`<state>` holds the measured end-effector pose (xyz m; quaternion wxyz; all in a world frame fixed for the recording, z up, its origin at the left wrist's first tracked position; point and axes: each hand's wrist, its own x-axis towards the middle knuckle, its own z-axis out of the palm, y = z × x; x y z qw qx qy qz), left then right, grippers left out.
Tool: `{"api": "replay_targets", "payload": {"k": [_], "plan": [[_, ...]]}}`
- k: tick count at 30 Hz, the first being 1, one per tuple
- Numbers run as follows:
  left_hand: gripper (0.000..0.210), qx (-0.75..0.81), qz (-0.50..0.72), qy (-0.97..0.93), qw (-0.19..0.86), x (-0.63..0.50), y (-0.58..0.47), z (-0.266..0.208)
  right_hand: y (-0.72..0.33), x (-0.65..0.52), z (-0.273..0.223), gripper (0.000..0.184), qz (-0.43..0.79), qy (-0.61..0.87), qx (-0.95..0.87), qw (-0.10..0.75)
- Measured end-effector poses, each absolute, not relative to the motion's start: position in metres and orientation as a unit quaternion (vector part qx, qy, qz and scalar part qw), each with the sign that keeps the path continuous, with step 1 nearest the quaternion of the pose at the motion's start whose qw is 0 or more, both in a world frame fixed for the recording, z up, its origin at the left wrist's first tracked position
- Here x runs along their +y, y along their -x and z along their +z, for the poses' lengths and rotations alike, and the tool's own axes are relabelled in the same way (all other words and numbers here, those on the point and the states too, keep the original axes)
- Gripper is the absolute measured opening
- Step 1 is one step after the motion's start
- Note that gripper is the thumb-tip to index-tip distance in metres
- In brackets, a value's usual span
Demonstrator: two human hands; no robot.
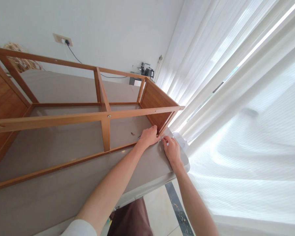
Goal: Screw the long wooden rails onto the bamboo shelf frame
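Observation:
A wooden frame (131,113) with slim rails and panelled ends lies along the table (147,170). At its near right lower corner, my left hand (149,135) is closed around the wood, its fingertips partly hidden behind the end post. Just outside that same corner, my right hand (171,149) pinches a small thin metal piece (161,138) between thumb and fingers, close against the post. That piece is too small to name exactly. Inside the frame, left of my left hand, a few small dark pieces (133,133) lie on the tabletop.
White curtains (236,131) hang close on the right, beside the table's rounded corner. At the back stand a dark kettle (149,72) and a small stand. A cord runs from a wall socket (63,39). Pale strips (21,59) are heaped at far left.

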<state>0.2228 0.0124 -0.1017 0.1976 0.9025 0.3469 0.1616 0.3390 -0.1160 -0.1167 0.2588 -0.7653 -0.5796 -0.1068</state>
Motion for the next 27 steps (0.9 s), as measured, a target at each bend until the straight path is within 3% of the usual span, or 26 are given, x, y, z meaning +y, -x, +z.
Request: {"api": "replay_targets", "payload": {"k": [15,27], "plan": [[0.032,0.347,0.161,-0.903,0.195,0.012,-0.222,-0.101,-0.336,-0.114,-0.116,0.027,-0.063,0.763,-0.568,0.303],[0.031,0.345,0.172,-0.905,0.181,0.012,-0.223,-0.102,-0.358,-0.107,-0.115,0.035,0.071,0.787,-0.459,0.405]]}}
